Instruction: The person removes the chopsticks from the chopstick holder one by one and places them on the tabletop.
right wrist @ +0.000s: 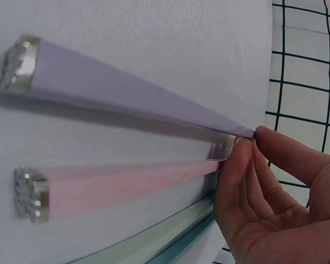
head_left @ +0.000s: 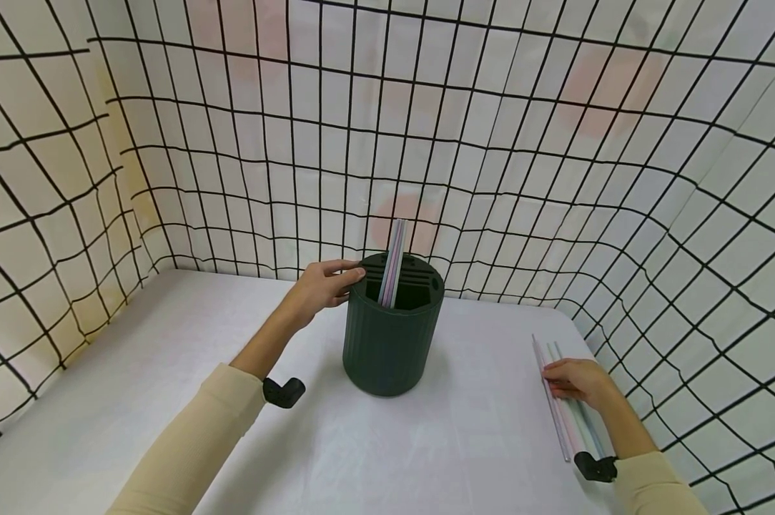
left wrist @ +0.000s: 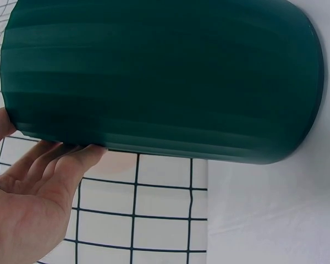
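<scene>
A dark green ribbed utensil holder (head_left: pixel 387 354) stands on the white-covered table, its slotted lid facing up. My left hand (head_left: pixel 326 287) holds it at the upper left, thumb at the rim and fingers against the side wall. Several pastel chopsticks (head_left: pixel 395 261) lean upright in its front opening. At the far right, my right hand (head_left: pixel 580 383) pinches a lilac chopstick (right wrist: pixel 126 91) between thumb and fingertips, near the end away from its silver cap. Beneath and beside that hand lie a pink chopstick (right wrist: pixel 121 190), a pale green chopstick (right wrist: pixel 154 234) and a blue-green chopstick (right wrist: pixel 184 242).
The white tablecloth (head_left: pixel 490 429) covers the work surface. Black wire grid panels (head_left: pixel 336 143) rise behind it and on both sides, with the right panel (head_left: pixel 670 315) close to my right hand. A black wrist mount (head_left: pixel 284 392) sits on my left wrist.
</scene>
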